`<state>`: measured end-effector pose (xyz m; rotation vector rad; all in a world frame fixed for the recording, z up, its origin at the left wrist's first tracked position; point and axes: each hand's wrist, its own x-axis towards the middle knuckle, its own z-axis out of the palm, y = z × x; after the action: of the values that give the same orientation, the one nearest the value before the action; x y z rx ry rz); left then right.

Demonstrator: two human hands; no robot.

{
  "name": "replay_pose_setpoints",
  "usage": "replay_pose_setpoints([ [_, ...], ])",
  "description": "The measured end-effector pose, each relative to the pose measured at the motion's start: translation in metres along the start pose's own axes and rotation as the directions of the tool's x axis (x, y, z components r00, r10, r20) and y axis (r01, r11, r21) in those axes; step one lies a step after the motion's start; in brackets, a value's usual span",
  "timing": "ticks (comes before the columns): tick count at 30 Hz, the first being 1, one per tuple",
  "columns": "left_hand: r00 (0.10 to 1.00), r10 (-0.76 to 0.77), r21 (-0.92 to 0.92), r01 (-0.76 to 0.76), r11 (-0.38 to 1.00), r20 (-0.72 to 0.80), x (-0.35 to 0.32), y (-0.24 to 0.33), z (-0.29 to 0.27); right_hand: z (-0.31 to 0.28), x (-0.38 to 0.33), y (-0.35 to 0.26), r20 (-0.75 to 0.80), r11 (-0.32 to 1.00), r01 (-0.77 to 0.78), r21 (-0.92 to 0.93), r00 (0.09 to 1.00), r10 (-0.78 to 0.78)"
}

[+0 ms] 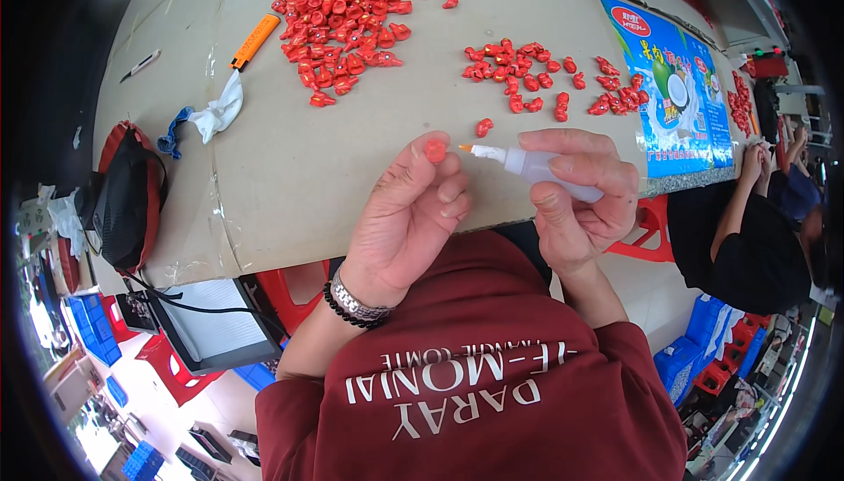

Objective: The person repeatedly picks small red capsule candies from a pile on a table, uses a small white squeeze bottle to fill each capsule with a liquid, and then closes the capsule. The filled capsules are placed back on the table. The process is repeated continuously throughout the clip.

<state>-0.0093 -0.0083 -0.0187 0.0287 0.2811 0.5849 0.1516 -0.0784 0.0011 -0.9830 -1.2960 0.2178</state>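
Between the thumb and fingertips of my left hand (409, 208) is a small red plastic piece (435, 149), held above the table's near edge. My right hand (585, 195) grips a translucent white squeeze bottle (545, 170). Its thin orange-yellow nozzle tip (466, 148) points left toward the red piece, a short gap apart. A single red piece (483, 127) lies on the table just beyond the nozzle. Farther off, a loose group of like red pieces (527, 76) is spread out, and a big heap of them (338, 10) sits at the far middle-left.
An orange-handled cutter (255, 41), a crumpled white tissue (217, 110) and a pen (141, 66) lie on the left of the table (290, 173). A black-and-red bag (130, 195) rests at its left edge. At right is a blue printed sheet (675, 85); beyond, other people (747, 226) sit.
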Motion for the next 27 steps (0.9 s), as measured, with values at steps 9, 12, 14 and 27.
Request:
replay_pose_setpoints([
  [9,1.000,-0.004,0.031,0.003,1.000,0.015,0.0006,-0.0013,-0.0037,0.0048,0.0039,-0.0048,0.043,0.993,0.063,-0.095,0.997,-0.059],
  [12,1.000,-0.003,0.036,0.002,0.999,0.022,0.0005,-0.0014,-0.0035,0.0059,0.0041,-0.0050,0.042,0.993,0.064,-0.097,0.997,-0.060],
  [14,1.000,-0.002,0.042,0.001,0.999,0.030,0.0006,-0.0012,-0.0035,0.0054,0.0032,-0.0039,0.046,0.993,0.065,-0.101,0.997,-0.060],
  [27,0.999,0.024,0.057,-0.026,0.998,0.036,0.0019,-0.0013,-0.0071,0.0051,0.0035,-0.0054,0.061,0.990,0.054,-0.130,0.997,-0.046],
])
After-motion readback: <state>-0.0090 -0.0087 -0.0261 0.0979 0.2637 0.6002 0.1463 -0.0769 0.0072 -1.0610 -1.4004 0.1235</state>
